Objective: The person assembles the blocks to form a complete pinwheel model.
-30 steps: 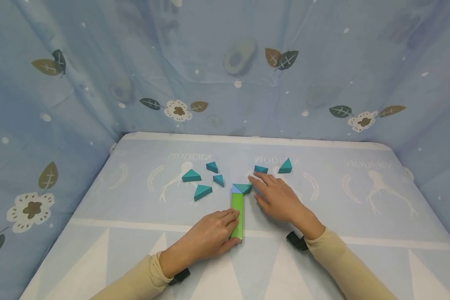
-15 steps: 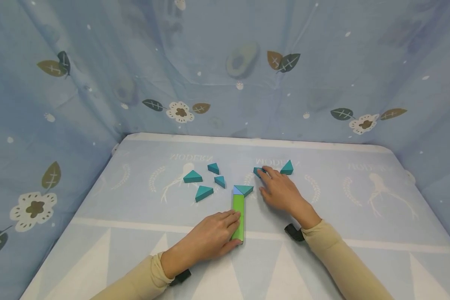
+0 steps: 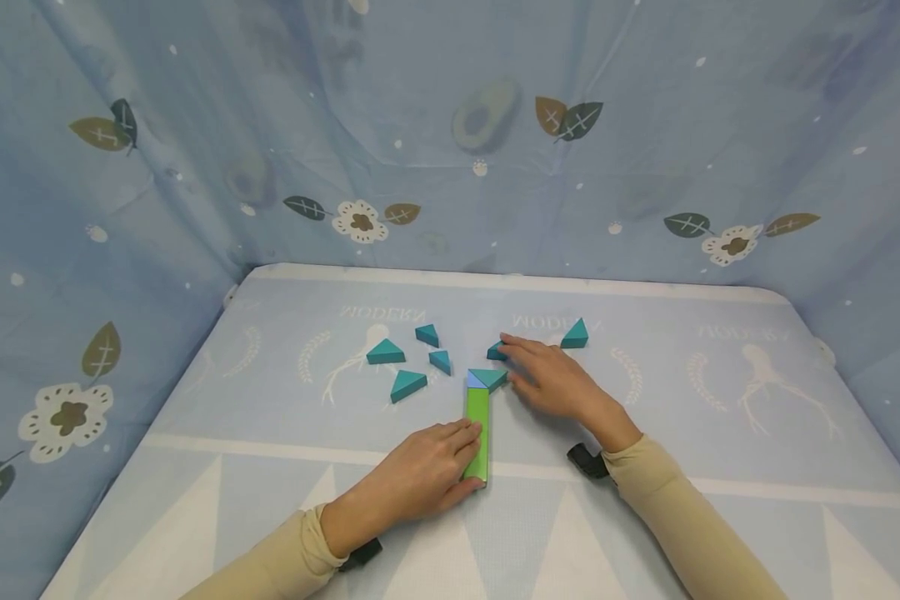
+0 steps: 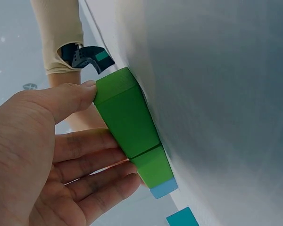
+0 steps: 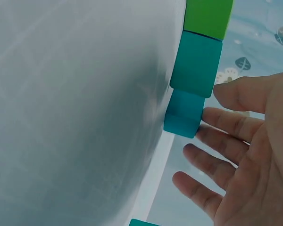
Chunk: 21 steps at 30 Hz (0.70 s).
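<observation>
In the head view my left hand (image 3: 427, 471) lies along the left side of a row of green blocks (image 3: 477, 433). The left wrist view shows the thumb at the near corner of the green blocks (image 4: 129, 120) and the fingertips along their side. A small light-blue triangle (image 3: 476, 381) and a teal triangular block (image 3: 495, 379) sit at the row's far end. My right hand (image 3: 555, 383) has its fingers extended, fingertips right at another teal triangular block (image 3: 497, 351), partly hidden by them. That teal block (image 5: 184, 115) appears at the fingertips in the right wrist view.
Several loose teal triangular blocks lie left of the row, among them a large block (image 3: 407, 385) and a small block (image 3: 440, 362). One more teal block (image 3: 575, 335) lies beyond the right hand. A patterned curtain (image 3: 450, 167) hangs behind the table (image 3: 682, 408).
My right hand has first reached right over the far teal triangular block, then slid it left, closer to the row's end. The left hand stays at the green blocks.
</observation>
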Motion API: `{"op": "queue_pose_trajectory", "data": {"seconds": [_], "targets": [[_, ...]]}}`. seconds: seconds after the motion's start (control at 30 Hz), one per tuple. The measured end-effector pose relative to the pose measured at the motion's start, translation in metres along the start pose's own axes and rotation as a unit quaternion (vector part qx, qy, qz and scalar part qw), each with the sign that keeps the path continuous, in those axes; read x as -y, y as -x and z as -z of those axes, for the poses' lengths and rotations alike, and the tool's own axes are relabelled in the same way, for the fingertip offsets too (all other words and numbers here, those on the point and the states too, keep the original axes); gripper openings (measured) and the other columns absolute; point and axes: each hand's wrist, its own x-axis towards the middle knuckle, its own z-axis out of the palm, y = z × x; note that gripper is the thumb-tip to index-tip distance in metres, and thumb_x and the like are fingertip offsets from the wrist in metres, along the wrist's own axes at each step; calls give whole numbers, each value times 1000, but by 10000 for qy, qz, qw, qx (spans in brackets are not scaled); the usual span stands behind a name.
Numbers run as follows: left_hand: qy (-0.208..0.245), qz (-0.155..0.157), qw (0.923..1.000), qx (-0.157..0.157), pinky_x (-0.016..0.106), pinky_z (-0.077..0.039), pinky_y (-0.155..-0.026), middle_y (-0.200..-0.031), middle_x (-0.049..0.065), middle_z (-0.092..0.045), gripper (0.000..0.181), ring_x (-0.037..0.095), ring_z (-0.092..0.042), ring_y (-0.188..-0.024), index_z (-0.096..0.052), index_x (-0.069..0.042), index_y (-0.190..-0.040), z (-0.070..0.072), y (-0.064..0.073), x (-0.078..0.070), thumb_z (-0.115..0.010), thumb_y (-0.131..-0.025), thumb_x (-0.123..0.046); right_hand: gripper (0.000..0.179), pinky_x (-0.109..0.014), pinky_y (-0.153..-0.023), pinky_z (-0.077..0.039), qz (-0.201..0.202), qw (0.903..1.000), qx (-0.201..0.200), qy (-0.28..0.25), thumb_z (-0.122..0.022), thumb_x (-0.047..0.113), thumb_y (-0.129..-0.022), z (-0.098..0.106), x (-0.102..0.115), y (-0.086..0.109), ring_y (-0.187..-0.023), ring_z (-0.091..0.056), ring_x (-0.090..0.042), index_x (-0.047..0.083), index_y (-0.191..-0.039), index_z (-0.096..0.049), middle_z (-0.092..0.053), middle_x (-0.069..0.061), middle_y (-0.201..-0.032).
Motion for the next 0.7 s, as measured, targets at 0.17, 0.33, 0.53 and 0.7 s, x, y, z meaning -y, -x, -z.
{"op": "queue_pose_trajectory", "data": {"seconds": [0.17, 0.33, 0.53, 0.7], "targets": [[-4, 23, 10000, 29, 35, -53, -96, -132, 12, -63, 51, 25, -58, -125, -66, -2, -123, -1, 0, 0, -60, -96, -45, 44, -58, -101, -45, 157, 9999, 3, 25, -60, 19, -97, -2, 1, -1, -134, -49, -32, 7, -139, -54, -43, -12, -152], [-37, 19, 10000, -6, 34, -53, -97, -132, 11, -63, 51, 24, -58, -125, -66, -3, -123, 0, 0, -1, -59, -96, -46, 44, -57, -99, -46, 199, 9997, -17, 160, -59, 21, -98, -2, 2, 0, -131, -51, -33, 8, -140, -54, -45, -14, -150], [-46, 33, 10000, 26, 34, -53, -97, -132, 10, -63, 51, 24, -58, -126, -66, -3, -123, 0, 0, -1, -59, -96, -46, 44, -55, -104, -44, 338, 9993, 177, 23, -58, 20, -99, -3, 6, -1, -135, -48, -29, 9, -141, -54, -46, -10, -150], [-35, 57, 10000, 44, 34, -53, -97, -133, 10, -62, 51, 24, -58, -126, -66, -4, -123, 1, 0, -1, -59, -96, -46, 45, -53, -104, -44, 484, 9985, 272, -12, -59, 21, -98, -5, 12, -2, -136, -47, -28, 9, -141, -53, -45, -9, -151]]}}
